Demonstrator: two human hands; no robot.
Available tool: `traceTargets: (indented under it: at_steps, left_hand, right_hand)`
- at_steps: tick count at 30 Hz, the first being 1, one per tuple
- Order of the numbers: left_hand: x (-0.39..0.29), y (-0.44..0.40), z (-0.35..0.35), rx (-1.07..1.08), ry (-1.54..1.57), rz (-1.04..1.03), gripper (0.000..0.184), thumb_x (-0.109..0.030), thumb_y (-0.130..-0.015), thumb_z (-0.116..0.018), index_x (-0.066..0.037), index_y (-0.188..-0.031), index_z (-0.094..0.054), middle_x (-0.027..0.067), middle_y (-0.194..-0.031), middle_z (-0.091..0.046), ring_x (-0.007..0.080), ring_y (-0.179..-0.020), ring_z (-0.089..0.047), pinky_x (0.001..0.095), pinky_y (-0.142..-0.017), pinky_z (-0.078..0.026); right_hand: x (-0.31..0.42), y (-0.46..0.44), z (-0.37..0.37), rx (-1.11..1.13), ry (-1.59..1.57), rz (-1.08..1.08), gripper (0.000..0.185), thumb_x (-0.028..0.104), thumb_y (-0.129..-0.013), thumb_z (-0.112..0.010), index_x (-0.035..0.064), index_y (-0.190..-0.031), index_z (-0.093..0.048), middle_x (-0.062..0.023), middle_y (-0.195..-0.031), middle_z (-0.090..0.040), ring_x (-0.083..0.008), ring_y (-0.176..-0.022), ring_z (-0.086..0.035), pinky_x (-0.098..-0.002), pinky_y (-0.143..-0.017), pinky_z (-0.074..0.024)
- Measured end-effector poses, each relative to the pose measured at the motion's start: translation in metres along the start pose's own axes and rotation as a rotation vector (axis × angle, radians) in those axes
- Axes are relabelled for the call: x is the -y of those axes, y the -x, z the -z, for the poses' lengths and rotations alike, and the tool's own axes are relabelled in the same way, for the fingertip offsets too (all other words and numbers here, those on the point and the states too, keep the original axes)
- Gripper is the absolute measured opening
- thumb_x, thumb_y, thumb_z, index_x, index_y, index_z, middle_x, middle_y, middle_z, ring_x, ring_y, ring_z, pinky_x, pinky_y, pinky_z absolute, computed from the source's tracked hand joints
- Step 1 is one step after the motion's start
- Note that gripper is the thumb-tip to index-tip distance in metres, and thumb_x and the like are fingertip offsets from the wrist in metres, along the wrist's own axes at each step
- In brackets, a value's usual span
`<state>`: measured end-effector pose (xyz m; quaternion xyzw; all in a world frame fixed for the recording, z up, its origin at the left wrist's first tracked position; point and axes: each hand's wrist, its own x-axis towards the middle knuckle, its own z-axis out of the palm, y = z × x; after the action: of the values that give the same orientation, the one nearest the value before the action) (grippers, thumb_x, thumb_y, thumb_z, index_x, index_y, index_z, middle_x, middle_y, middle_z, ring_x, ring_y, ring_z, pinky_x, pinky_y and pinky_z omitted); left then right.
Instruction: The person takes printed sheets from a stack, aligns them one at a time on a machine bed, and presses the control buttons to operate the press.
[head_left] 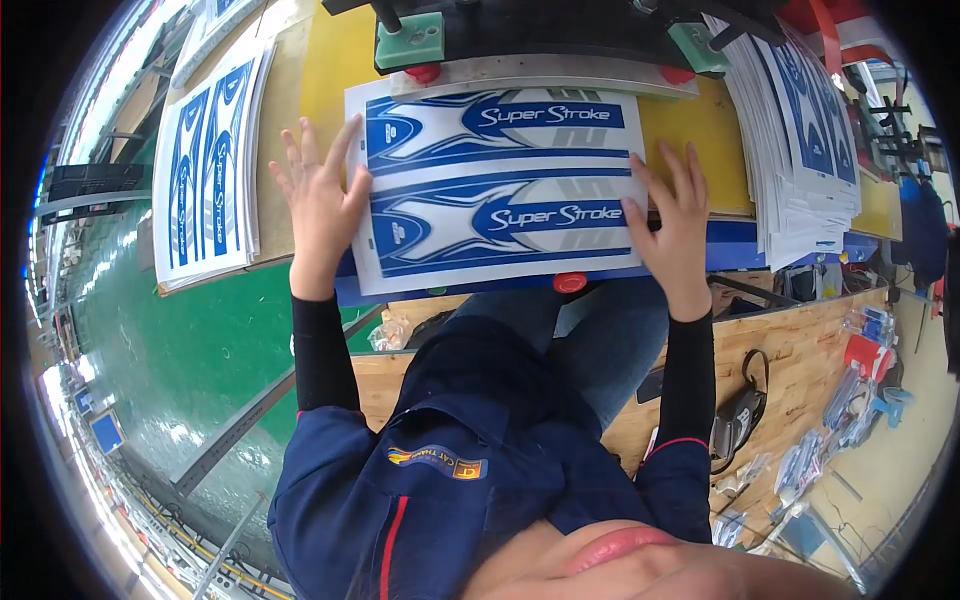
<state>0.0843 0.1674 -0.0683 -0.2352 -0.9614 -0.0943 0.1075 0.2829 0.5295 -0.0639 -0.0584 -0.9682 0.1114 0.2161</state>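
Observation:
A white sheet with two blue "Super Stroke" prints lies on the yellow work surface, its far edge beneath a metal bar of the black machine. At the sheet's left edge is my left hand, fingers spread, with the thumb and a fingertip touching the margin. My right hand rests at the right edge, its fingers apart and the thumb and index fingertip on the sheet. Neither hand is closed round anything.
Printed sheets are stacked at the left, and a thicker stack stands at the right. Green blocks sit above the bar. A red button is on the blue front edge. Below are a wooden surface and a black bag.

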Motion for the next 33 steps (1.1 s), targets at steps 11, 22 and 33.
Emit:
traceTargets:
  at_steps: [11,22,33]
  left_hand:
    - [-0.042,0.008,0.005,-0.076,0.175,-0.105,0.036,-0.029,-0.092,-0.068,-0.017,-0.127,-0.065,0.0218,-0.154,-0.043,0.0473,-0.147,-0.030,0.0605,-0.120,-0.018]
    - [-0.036,-0.004,-0.003,-0.098,0.123,-0.145,0.036,-0.026,-0.093,-0.065,-0.026,-0.129,-0.066,0.0224,-0.159,-0.036,0.0458,-0.150,-0.025,0.0605,-0.122,-0.012]
    - [-0.034,-0.002,0.001,-0.069,0.326,-0.129,0.033,-0.016,-0.088,-0.065,-0.019,-0.121,-0.070,0.0177,-0.154,-0.046,0.0444,-0.147,-0.032,0.0570,-0.122,-0.020]
  right_hand:
    - [-0.057,-0.015,0.002,-0.004,0.137,-0.090,0.040,0.030,-0.097,-0.060,0.0294,-0.137,-0.063,-0.0186,-0.149,-0.048,-0.0469,-0.143,-0.034,-0.0569,-0.118,-0.0267]
    - [-0.083,-0.039,0.008,0.035,-0.057,-0.080,0.038,0.031,-0.093,-0.066,0.0218,-0.130,-0.068,-0.0176,-0.149,-0.050,-0.0402,-0.139,-0.044,-0.0494,-0.116,-0.0351]
    - [-0.085,-0.048,-0.003,-0.002,-0.144,-0.075,0.034,0.024,-0.091,-0.067,0.0181,-0.124,-0.071,-0.0145,-0.146,-0.055,-0.0368,-0.140,-0.045,-0.0470,-0.117,-0.0337]
